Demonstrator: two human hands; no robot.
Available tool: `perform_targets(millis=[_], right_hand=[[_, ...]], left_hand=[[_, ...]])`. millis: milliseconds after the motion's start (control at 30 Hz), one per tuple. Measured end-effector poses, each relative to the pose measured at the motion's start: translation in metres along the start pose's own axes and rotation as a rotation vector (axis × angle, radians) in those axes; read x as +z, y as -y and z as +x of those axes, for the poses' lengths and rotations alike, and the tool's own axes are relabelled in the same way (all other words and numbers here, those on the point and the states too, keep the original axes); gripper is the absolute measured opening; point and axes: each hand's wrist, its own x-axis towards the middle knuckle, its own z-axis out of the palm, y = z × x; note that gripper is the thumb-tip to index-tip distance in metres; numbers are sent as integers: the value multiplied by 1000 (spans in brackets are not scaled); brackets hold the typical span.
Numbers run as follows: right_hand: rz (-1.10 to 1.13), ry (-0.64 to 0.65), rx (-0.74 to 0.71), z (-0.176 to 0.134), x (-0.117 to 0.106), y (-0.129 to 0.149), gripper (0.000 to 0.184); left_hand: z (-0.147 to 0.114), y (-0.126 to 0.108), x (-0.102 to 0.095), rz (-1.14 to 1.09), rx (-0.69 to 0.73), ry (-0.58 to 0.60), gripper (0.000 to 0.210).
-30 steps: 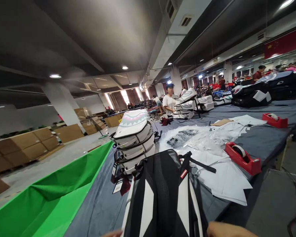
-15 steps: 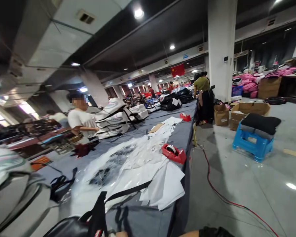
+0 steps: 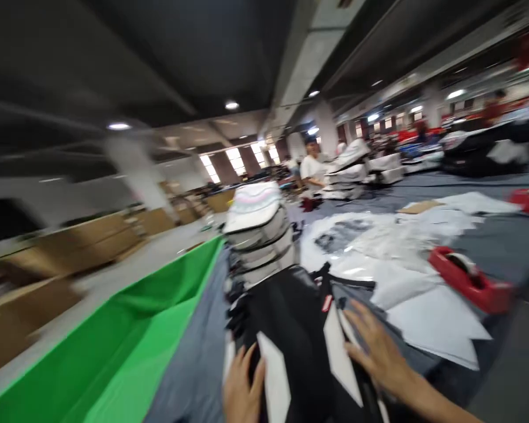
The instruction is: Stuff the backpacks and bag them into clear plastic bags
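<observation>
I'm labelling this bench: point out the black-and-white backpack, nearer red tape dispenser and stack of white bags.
Backpack (image 3: 297, 341): head view, black middle panel.
Tape dispenser (image 3: 471, 286): head view, red body.
Stack of white bags (image 3: 262, 238): head view, middle of the pile.

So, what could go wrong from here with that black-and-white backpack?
Pushing the black-and-white backpack forward might topple the tall stack of white bags just beyond it. Its loose black strap, near the right hand, could perhaps catch and drag the thin, flat white sheets.

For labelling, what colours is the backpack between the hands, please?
Black backpack with white panels; head view.
</observation>
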Motion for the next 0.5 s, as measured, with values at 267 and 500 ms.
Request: perform_targets(millis=[267, 500], right_hand=[[5, 434, -198, 104, 48, 92, 65], [-113, 466, -104, 163, 120, 142, 39]], left_hand=[[1, -10, -5, -79, -249, -139, 66], [84, -36, -36, -247, -459, -35, 60]])
